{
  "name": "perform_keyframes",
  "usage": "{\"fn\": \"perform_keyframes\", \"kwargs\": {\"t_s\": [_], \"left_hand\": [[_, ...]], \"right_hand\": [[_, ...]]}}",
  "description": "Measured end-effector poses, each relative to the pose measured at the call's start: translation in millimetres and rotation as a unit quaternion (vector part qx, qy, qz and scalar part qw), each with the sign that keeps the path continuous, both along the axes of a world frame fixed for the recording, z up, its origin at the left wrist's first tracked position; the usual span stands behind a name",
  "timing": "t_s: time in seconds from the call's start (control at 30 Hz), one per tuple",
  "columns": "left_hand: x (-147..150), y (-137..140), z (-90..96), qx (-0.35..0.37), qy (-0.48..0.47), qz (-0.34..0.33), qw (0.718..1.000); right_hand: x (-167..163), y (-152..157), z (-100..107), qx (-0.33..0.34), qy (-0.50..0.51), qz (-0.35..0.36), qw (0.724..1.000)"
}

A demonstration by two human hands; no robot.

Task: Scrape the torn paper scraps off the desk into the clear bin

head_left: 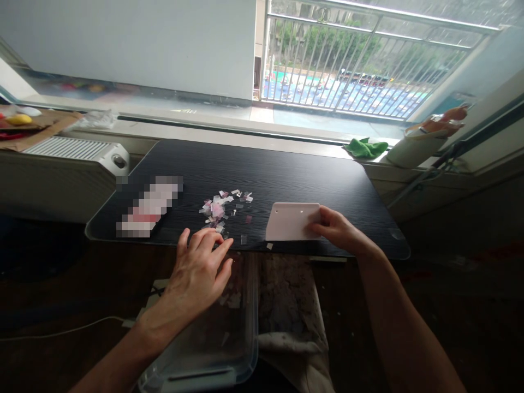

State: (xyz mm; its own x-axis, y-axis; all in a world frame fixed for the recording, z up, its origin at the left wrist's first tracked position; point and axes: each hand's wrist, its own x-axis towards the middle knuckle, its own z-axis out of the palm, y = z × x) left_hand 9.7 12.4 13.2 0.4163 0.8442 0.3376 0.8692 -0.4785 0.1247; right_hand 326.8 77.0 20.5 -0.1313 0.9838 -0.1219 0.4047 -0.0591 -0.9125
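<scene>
My right hand grips the right end of a white plastic scraper, a flat piece with two small holes near its upper edge. Its lower edge is close to the front of a black table. Left of it lies a loose pile of small white, pink and clear scraps, with a few stray bits spread to the right. At the near side of this pile my left hand hovers by the table's front edge, fingers apart and holding nothing I can see. Its fingertips cover some scraps.
Below the table edge stands a clear plastic bin with scraps inside. A blurred-out pale and red item lies on the table's left. Behind are a white radiator, a green cloth and a holder on the sill.
</scene>
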Motion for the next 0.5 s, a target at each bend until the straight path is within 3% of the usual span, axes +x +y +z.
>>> {"fn": "perform_keyframes", "kwargs": {"t_s": [0.3,0.5], "left_hand": [[3,3,-3.2,-0.001,-0.005,-0.004,1.0],[5,4,-5.2,-0.002,-0.007,-0.015,1.0]], "right_hand": [[9,-10,4,-0.044,0.017,0.019,0.999],[20,-25,15,-0.027,-0.021,0.005,0.999]]}}
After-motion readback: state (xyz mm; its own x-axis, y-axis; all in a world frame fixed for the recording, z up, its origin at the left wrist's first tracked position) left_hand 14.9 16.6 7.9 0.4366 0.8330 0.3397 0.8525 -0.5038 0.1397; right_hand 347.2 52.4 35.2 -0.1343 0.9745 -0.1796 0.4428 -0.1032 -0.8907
